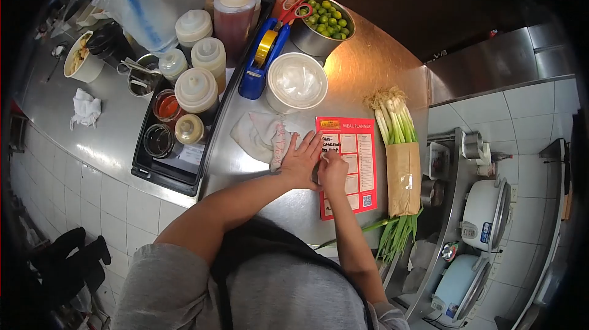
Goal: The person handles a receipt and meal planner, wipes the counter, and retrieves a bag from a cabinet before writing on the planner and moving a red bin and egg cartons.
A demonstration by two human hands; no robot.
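Observation:
A red meal planner sheet (366, 170) lies on the steel counter, with black handwriting in its upper left box. My left hand (300, 161) rests flat with fingers stretched out, its fingertips on the sheet's left edge. Beside it, my right hand (333, 173) is closed over the left part of the sheet, just below the handwriting. Whatever its fingers hold is hidden from the camera. A crumpled white cloth (261, 137) lies left of my left hand. To the right of the sheet is a bunch of spring onions (396, 120) wrapped in brown paper.
Behind the sheet stand a lidded white tub (297, 82), a blue tape dispenser (261, 60), red-handled scissors (293, 8) and a metal pot of small green citrus (325, 20). A black tray (144, 164) on the left holds several squeeze bottles (196, 91). Rice cookers (485, 213) sit on the right.

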